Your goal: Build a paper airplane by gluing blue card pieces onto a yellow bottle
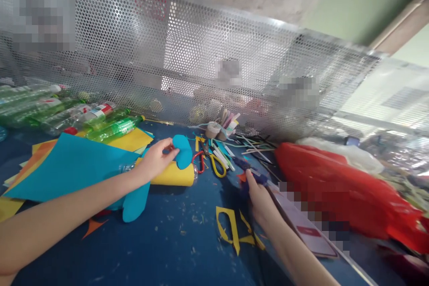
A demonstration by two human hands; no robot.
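Note:
My left hand (pixel 159 158) pinches a small rounded blue paper cutout (pixel 183 154) between thumb and fingers, above a plastic bottle wrapped in yellow paper (pixel 179 175). The bottle lies on its side. A longer blue paper piece (pixel 136 203) sticks out from its near side, partly behind my wrist. On the right, my right hand (pixel 259 194) is closed around a dark blue glue gun (pixel 246 187), blurred and partly hidden by the fingers. Between the hands lie yellow-handled scissors (pixel 217 165) and red-handled scissors (pixel 200 161).
Blue paper sheets (pixel 73 165) and several plastic bottles (pixel 100 116) lie at left. Yellow paper scraps (pixel 231 228) are in front. Markers (pixel 221 154) and a cup (pixel 213 129) stand farther back, before a perforated metal screen (pixel 208 49). A red plastic bag (pixel 321 183) lies right.

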